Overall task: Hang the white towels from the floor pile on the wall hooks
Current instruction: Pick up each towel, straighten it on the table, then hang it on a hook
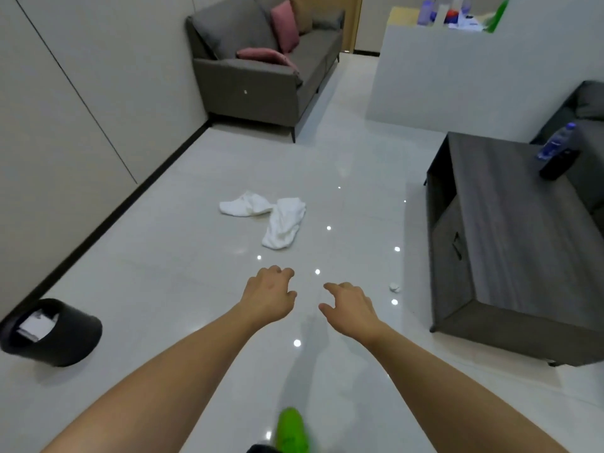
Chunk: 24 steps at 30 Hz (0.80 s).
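Note:
Two crumpled white towels lie side by side on the glossy tile floor: one towel (243,205) on the left, a longer towel (284,223) on the right, their ends touching. My left hand (269,295) and my right hand (349,307) reach forward over the floor, short of the towels, with loosely curled fingers and nothing in them. No wall hooks are in view.
A black waste bin (55,333) stands by the left wall. A dark wooden coffee table (510,243) with a water bottle (557,142) is on the right. A grey sofa (261,67) with pink cushions sits at the back. A small white scrap (394,287) lies near the table. My green shoe (292,429) shows below.

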{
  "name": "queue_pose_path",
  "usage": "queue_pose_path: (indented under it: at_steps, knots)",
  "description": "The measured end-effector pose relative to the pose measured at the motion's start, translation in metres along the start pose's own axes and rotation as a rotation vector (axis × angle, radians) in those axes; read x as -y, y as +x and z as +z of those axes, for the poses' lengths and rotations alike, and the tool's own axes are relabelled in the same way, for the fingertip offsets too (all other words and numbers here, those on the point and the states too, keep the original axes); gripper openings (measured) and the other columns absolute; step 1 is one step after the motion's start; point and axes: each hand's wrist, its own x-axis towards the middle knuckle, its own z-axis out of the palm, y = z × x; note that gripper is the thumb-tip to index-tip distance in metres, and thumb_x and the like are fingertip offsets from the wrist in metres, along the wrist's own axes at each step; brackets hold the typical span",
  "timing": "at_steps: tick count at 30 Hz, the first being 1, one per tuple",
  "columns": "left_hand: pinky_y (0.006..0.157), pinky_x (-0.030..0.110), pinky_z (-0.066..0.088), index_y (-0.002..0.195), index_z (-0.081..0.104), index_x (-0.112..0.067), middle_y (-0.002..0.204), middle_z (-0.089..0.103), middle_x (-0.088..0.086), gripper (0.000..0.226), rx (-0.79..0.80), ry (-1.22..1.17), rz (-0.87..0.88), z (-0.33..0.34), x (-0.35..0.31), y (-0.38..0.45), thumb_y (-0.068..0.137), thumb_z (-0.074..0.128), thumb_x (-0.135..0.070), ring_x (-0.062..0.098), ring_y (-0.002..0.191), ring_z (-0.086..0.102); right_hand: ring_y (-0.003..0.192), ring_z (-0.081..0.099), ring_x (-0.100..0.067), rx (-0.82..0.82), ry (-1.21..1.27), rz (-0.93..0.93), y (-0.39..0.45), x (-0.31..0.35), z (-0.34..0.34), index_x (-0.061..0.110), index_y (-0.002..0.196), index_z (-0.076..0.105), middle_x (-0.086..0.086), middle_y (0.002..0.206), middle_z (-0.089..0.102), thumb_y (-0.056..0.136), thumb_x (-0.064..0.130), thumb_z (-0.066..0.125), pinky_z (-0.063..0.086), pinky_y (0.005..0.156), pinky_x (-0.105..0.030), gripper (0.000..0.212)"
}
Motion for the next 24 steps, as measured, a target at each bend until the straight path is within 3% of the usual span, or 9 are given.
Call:
queue_pose_path:
  at_steps: [9,15,24]
  knots:
    - [0.098,0.040,0.045,0.143,0.043,-0.020,0.138,0.051,0.007,0.051,0.044,-0.052,-0.064,-0.040,0.067,0.163,0.096,0.049,-0.038,0.028,0.123,0.048,0.128,0.047,-0.030,0.104,0.016,0.018,0.184,0.033,-0.032,0.024,0.147,0.041,-0.009,0.137,0.051,0.096,0.045,0.052,0.041,0.105,-0.042,0.056]
    - [0.098,0.041,0.045,0.144,0.041,-0.020,0.138,0.050,0.007,0.052,0.082,-0.062,-0.158,-0.047,0.120,0.297,0.096,0.049,-0.039,0.028,0.124,0.048,0.124,0.054,-0.025,0.200,0.151,0.056,0.345,0.038,-0.036,0.018,0.144,0.048,-0.008,0.129,0.061,0.093,0.040,0.058,0.042,0.100,-0.031,0.056]
    - [0.099,0.041,0.044,0.143,0.043,-0.017,0.136,0.050,0.011,0.051,0.205,-0.206,-0.360,-0.041,0.182,0.493,0.096,0.052,-0.034,0.029,0.124,0.048,0.125,0.052,-0.026,0.361,0.154,0.086,0.570,0.043,-0.042,0.014,0.142,0.048,-0.010,0.128,0.062,0.094,0.037,0.058,0.041,0.100,-0.032,0.055]
